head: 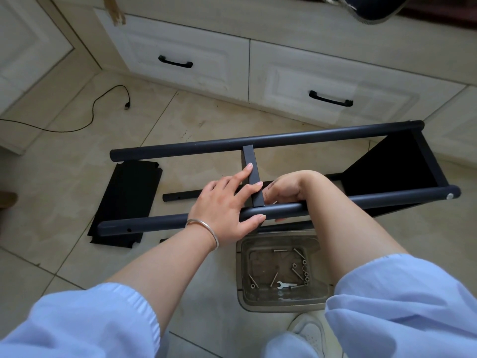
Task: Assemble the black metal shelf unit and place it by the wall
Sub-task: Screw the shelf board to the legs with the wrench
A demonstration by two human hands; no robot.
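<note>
Shelf frame (271, 140) lies on floor by drawers. Left hand (227, 202), fingers straight, steadies crossbar (251, 174) on near tube (180, 222). Right hand (289, 187) curled at joint; what it holds is hidden. Keep crossbar square, holes aligned, while fastening.

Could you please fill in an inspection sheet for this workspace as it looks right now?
Surface: beige tiled floor, marked in places.
Job's things: black shelf frame lying on its side, with one panel fitted at its right end; flat crossbar spanning the two long tubes; loose black panel on the floor at left.
Clutter: clear tray holding bolts, nuts and a small spanner.
Hands: left hand resting on the crossbar and near tube, fingers straight; right hand curled at the crossbar joint, what it holds is hidden.
Cables: black cable trailing loose across the floor at upper left.
Surroundings: white drawers with black handles.
</note>
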